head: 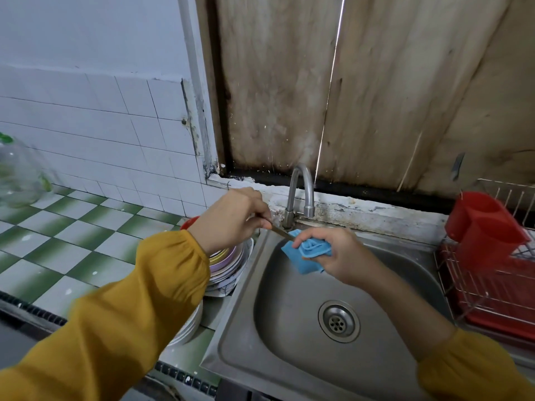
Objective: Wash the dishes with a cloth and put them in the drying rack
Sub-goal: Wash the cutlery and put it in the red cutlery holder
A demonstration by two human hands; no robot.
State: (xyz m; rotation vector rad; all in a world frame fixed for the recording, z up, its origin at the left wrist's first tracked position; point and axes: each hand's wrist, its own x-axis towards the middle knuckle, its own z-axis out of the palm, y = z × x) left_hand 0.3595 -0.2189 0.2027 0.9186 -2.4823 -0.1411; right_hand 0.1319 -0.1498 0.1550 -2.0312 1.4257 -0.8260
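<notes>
My left hand (231, 218) grips the handle of a thin metal utensil (280, 232) over the sink's back left corner. Its far end is wrapped in a blue cloth (307, 254) that my right hand (335, 253) holds bunched around it. Both hands hover above the steel sink (260, 328), just in front of the tap (301, 195). A stack of plates and bowls (228, 264) sits left of the sink, partly hidden by my left sleeve. The wire drying rack (492, 287) with a red tray stands at the right.
A red plastic cup holder (486, 224) hangs on the rack's near corner. A clear glass jar (17, 175) stands far left on the green and white tiled counter (72, 227). More white plates (188, 325) lie below the stack. The drain (338, 321) is open.
</notes>
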